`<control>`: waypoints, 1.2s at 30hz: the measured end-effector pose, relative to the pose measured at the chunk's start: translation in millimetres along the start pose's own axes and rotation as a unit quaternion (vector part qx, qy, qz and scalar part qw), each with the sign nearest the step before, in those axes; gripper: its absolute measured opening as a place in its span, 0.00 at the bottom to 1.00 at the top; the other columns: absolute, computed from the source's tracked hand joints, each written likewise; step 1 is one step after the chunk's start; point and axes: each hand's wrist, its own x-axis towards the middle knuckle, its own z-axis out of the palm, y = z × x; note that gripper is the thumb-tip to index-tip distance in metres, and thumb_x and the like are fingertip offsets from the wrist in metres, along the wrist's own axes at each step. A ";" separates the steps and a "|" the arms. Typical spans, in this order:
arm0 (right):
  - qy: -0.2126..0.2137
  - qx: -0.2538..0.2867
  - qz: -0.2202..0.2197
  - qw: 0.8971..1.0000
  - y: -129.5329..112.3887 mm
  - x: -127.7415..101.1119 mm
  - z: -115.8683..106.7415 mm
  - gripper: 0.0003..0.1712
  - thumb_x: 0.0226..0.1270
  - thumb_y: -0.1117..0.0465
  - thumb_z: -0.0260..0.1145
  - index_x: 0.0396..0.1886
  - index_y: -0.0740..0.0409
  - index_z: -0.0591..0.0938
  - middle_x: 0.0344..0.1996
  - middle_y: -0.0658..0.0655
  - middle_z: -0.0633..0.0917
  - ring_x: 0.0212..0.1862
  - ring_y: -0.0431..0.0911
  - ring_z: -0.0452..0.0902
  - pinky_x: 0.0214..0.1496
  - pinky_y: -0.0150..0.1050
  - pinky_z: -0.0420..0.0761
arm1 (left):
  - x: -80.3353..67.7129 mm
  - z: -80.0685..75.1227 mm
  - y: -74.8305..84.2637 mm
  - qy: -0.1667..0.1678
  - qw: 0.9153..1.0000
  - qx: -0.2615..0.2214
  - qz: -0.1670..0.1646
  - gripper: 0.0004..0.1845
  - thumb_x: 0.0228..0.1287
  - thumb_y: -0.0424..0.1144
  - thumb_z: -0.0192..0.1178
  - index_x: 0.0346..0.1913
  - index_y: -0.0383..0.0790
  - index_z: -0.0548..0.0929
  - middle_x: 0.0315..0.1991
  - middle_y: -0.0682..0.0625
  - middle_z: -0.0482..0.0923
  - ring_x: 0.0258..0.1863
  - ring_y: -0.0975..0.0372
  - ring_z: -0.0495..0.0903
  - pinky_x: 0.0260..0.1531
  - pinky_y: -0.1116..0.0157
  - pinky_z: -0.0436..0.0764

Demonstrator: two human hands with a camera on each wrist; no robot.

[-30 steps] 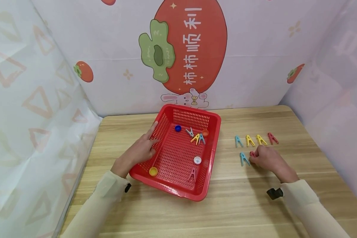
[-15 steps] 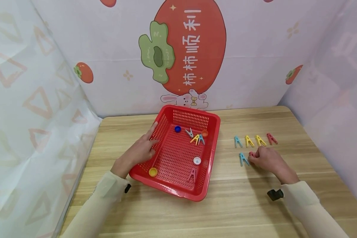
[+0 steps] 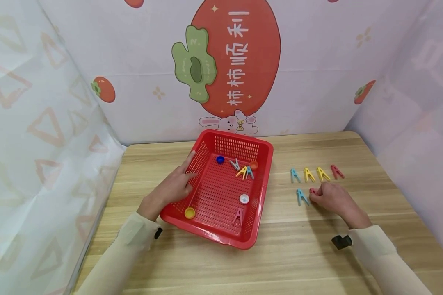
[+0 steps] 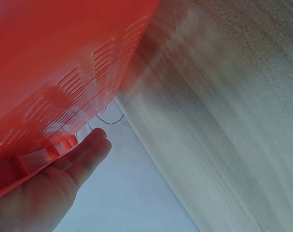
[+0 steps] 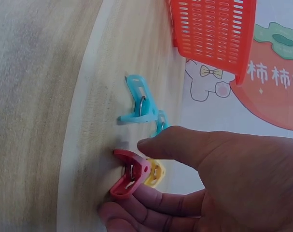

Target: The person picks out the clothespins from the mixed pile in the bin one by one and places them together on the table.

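The red clothespin [image 5: 140, 168] lies right of the red basket [image 3: 260, 207], legs opening toward you, between thumb and fingers of your nearer right hand [image 3: 333, 200]; whether pinched, I cannot tell. Your left hand [image 3: 172, 185] grips the basket's left side.

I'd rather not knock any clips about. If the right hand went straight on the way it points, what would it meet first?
The red clip at the right hand, most likely; past it, the nearer light blue clip seems next, though depth leaves the exact line unsure.
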 end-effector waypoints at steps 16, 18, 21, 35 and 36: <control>0.078 -0.028 -0.060 0.995 -14.2 -6.0 -36.4 0.24 0.79 0.49 0.67 0.39 0.70 0.80 0.24 0.57 0.81 0.26 0.47 0.72 0.28 0.39 0.72 | 1.0 -0.5 -0.3 0.006 1.000 0.005 0.000 0.29 0.69 0.26 0.65 0.73 0.35 0.82 0.92 0.53 0.30 0.80 0.42 0.68 0.61 0.47 0.89; 0.088 -0.034 -0.073 0.993 -19.5 -5.9 -42.2 0.24 0.79 0.50 0.67 0.39 0.70 0.81 0.27 0.59 0.84 0.26 0.47 0.74 0.28 0.40 0.75 | 0.7 -0.9 0.4 0.009 1.000 0.010 0.007 0.28 0.68 0.25 0.64 0.72 0.34 0.82 0.92 0.51 0.31 0.79 0.41 0.68 0.61 0.47 0.89; 0.088 -0.036 -0.088 0.992 -28.1 -4.9 -50.5 0.22 0.80 0.50 0.66 0.39 0.69 0.82 0.27 0.58 0.84 0.26 0.46 0.75 0.29 0.41 0.76 | 0.7 -1.4 1.6 0.014 1.000 0.014 0.013 0.28 0.67 0.24 0.64 0.71 0.32 0.83 0.92 0.49 0.33 0.79 0.41 0.69 0.61 0.47 0.89; 0.084 -0.060 -0.094 0.990 -90.0 13.1 -79.1 0.22 0.79 0.49 0.64 0.45 0.68 0.83 0.30 0.59 0.86 0.28 0.48 0.77 0.33 0.45 0.81 | 1.2 -0.2 2.9 0.011 1.000 0.006 0.006 0.28 0.68 0.24 0.64 0.72 0.33 0.83 0.92 0.51 0.32 0.76 0.42 0.71 0.59 0.48 0.90; 0.085 -0.064 -0.094 0.990 -95.7 14.8 -80.4 0.22 0.79 0.49 0.64 0.45 0.68 0.83 0.30 0.59 0.86 0.27 0.48 0.77 0.33 0.45 0.81 | 1.3 -0.2 2.9 0.011 1.000 0.004 0.005 0.28 0.68 0.24 0.64 0.72 0.33 0.82 0.92 0.51 0.32 0.76 0.42 0.71 0.58 0.48 0.91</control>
